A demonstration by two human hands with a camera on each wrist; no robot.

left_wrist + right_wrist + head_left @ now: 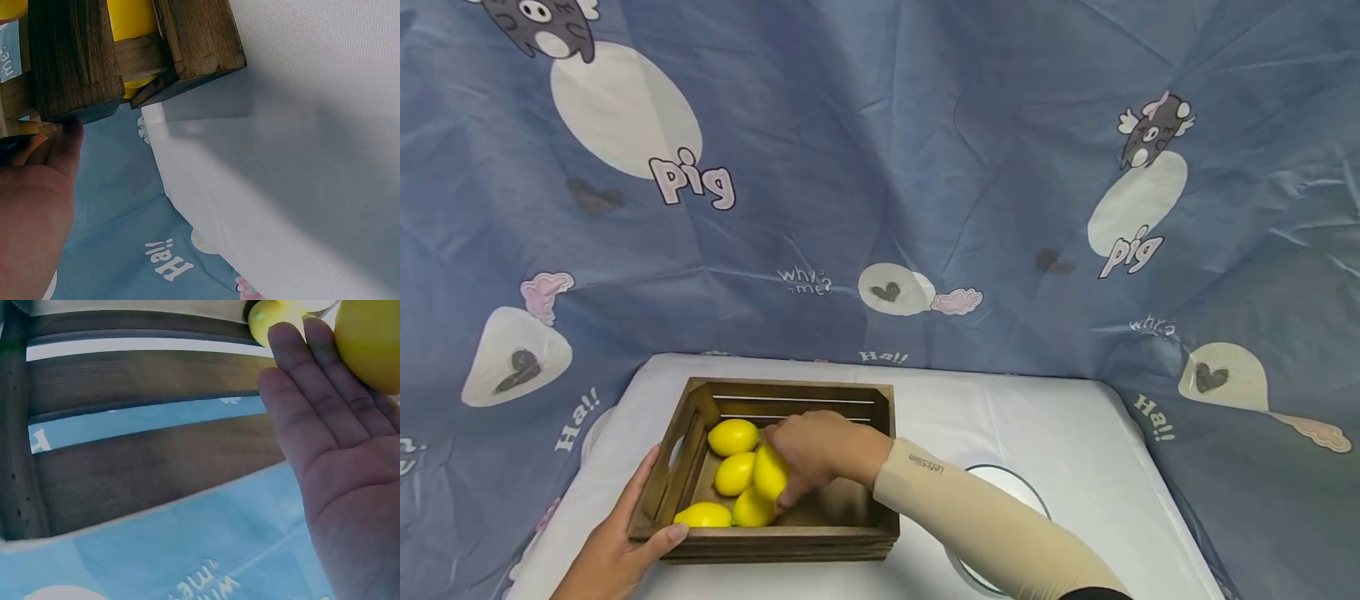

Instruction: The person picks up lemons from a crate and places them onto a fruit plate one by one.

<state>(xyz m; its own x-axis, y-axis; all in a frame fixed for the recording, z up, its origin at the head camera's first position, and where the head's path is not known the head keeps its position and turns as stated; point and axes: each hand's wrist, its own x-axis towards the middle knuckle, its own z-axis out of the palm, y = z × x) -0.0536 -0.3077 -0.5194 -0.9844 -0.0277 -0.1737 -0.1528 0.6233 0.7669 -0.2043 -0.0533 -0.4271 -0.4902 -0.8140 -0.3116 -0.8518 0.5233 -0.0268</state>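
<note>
My right hand (820, 454) reaches into a slatted brown wooden crate (775, 533) and holds a yellow lemon (770, 473) at the inner left side. In the right wrist view, the fingers (312, 394) extend beside that lemon (372, 344). Several other lemons lie around it on the crate floor, among them one at the back left (733, 437) and one in the front left corner (703, 515). My left hand (613, 542) grips the crate's front left corner, thumb over the front rim. Its fingers reach along the left side, seen close to the slats (75, 62) in the left wrist view.
The crate stands on a table with a white cloth (1037, 408). To its right, a round clear glass-rimmed dish (1000, 477) is partly hidden under my right forearm sleeve (985, 517). A blue printed curtain (880, 183) hangs behind and at both sides.
</note>
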